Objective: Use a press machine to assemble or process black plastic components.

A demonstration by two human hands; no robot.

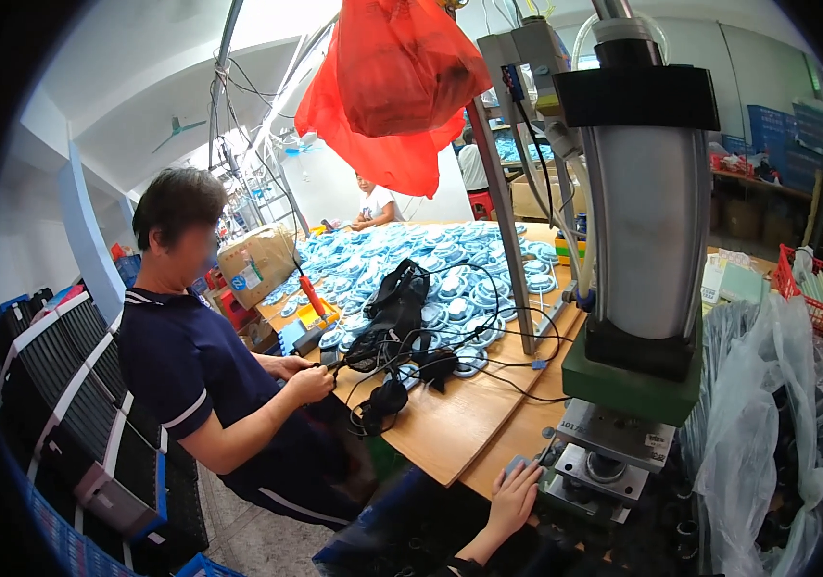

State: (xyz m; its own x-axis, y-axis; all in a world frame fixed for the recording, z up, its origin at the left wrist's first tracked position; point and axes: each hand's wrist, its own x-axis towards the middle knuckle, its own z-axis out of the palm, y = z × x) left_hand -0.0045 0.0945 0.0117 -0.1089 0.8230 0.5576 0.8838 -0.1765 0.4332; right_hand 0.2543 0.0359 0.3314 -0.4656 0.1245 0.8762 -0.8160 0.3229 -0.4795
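My left hand (513, 497) reaches in from the lower edge, its fingers stretched out and lying at the left side of the metal die base (592, 471) of a press. Beside the fingertips, at the table edge, is a small bluish piece (515, 464), partly covered; I cannot tell whether the fingers grip it. Above the die stands the press's green block (631, 383) and large grey cylinder (649, 226). My right hand is not visible.
A wooden table (455, 444) bears a heap of light-blue round parts (459, 252), a black bag (392, 313) and cables. A co-worker (204, 337) stands left, hands at the cables. A red bag (402, 87) hangs overhead. Clear plastic (767, 413) lies right; stacked crates (84, 423) stand left.
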